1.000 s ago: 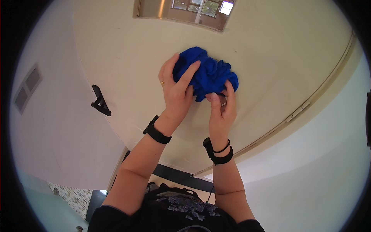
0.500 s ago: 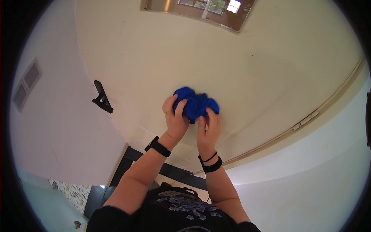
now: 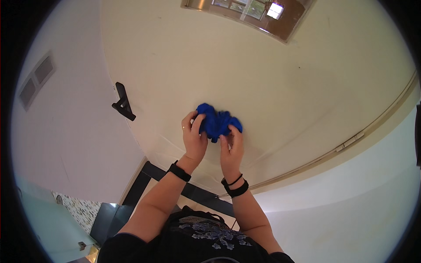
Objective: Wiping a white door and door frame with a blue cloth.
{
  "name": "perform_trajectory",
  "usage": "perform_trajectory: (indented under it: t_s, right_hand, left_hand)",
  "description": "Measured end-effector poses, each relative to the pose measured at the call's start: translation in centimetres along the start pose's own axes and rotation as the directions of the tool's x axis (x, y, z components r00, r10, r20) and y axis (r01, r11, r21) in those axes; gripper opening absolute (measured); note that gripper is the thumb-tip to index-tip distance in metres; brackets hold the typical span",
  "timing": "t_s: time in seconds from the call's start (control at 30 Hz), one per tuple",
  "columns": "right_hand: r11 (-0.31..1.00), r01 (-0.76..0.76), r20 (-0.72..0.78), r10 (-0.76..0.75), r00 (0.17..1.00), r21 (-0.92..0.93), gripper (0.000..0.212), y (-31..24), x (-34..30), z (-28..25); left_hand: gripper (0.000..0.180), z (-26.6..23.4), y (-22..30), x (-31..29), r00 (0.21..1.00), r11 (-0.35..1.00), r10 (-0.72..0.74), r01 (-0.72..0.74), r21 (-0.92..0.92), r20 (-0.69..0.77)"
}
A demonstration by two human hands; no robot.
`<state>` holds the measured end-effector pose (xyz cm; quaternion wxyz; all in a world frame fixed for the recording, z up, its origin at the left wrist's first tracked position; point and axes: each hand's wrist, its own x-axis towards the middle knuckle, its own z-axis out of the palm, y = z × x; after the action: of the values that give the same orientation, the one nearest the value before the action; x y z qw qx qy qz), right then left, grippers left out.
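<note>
A crumpled blue cloth point(image 3: 215, 124) is bunched between my two hands, in front of a cream door point(image 3: 258, 83). My left hand point(image 3: 194, 136) grips its left side with curled fingers. On the cloth's right side, my right hand point(image 3: 232, 144) pinches the edge between thumb and fingers. Whether the cloth touches the door, I cannot tell. Black bands circle both my wrists, and a ring shows on a left-hand finger.
The door carries a black lever handle point(image 3: 124, 103) at left, a glass pane point(image 3: 263, 13) at the top and a hinge point(image 3: 351, 142) along its right edge. A light switch plate point(image 3: 37, 80) is on the left wall. At lower left stands a frosted glass panel point(image 3: 52, 223).
Both hands and the cloth have shifted slightly left against the door. The view has moved a little, so the handle and pane sit farther right. My grip stays on the cloth.
</note>
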<state>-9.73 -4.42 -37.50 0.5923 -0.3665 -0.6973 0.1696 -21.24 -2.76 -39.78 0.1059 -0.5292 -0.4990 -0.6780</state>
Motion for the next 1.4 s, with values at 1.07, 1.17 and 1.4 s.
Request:
perform_trajectory:
  t_s: [1.07, 1.17, 1.4]
  right_hand:
    - [0.995, 0.102, 0.302, -0.094, 0.949, -0.01, 0.033, 1.7, -0.2, 5.1]
    - [0.996, 0.087, 0.345, -0.088, 0.934, 0.019, 0.036, 2.0, -0.8, 5.6]
    - [0.99, 0.116, 0.264, -0.132, 0.955, 0.076, 0.04, -0.3, 1.2, 4.6]
  left_hand:
    - [0.064, -0.4, -4.2, -0.7, 0.979, 0.966, -0.071, 0.116, 0.232, -0.191]
    - [0.065, -0.7, -4.0, -1.9, 0.96, 0.966, -0.225, 0.243, 0.093, -0.167]
    - [0.06, -2.2, 1.6, 1.4, 0.955, 0.928, -0.297, 0.288, -0.237, -0.001]
